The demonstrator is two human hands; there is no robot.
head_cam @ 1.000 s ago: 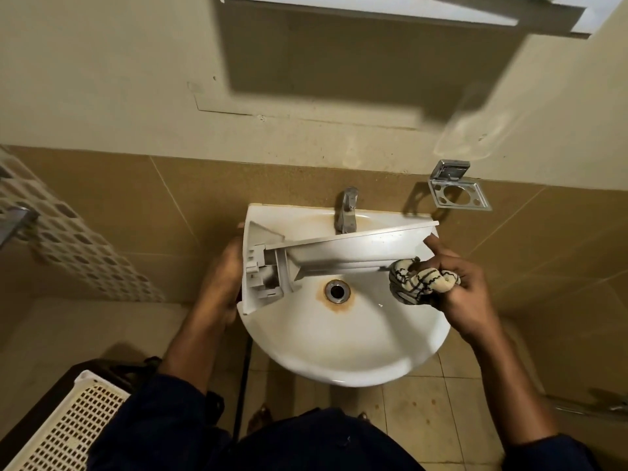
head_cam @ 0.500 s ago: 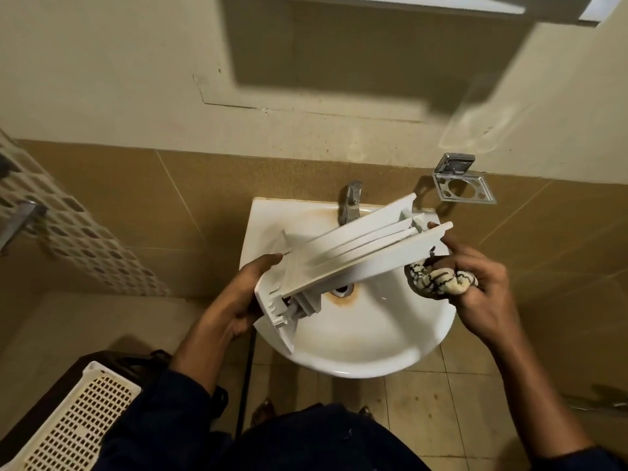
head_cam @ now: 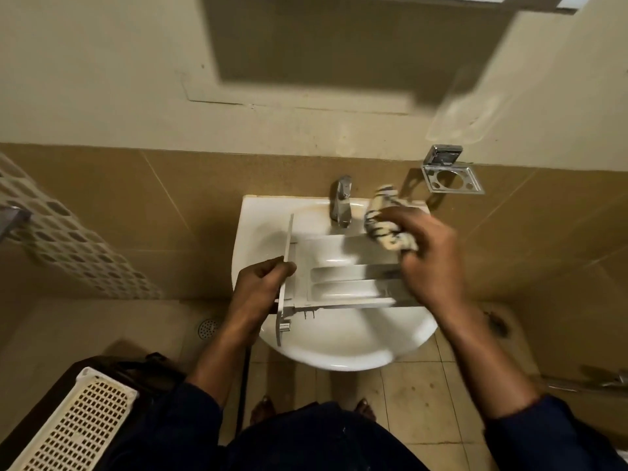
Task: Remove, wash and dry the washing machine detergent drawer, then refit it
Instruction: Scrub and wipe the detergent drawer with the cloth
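Left hand grips the white plastic detergent drawer over the white basin; right hand clutches a striped rag.

Detergent drawer: white smooth plastic. Basin: glossy white ceramic. Tap: polished metal. Rag: striped cloth. Laundry basket: perforated cream plastic.

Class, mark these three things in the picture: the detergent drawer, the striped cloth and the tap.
detergent drawer (head_cam: 343,287): head view, on its nearest compartment.
striped cloth (head_cam: 390,234): head view, on its bunched middle.
tap (head_cam: 341,203): head view, on its metal body.
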